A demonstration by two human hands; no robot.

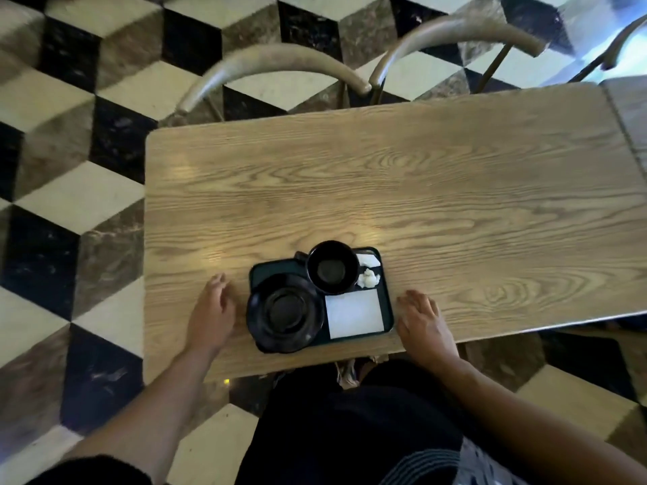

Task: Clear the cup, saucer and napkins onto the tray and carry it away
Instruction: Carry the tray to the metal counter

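Note:
A dark green tray [388, 309] lies near the front edge of the wooden table [420, 190]. On it stand a black cup [332, 267], a black saucer [284, 312] that overhangs its left side, a flat white napkin [353, 314] and a crumpled white napkin [368, 277]. My left hand [213, 311] rests on the table just left of the tray, fingers relaxed. My right hand [425, 323] lies on the table just right of the tray, fingers spread. Neither hand holds anything.
Two curved-back chairs [276, 63] [455, 35] stand at the table's far side. A second table [628, 110] adjoins at the right. The floor [70, 190] is black, white and brown cube-pattern tile. My dark-clothed legs are below the table's front edge.

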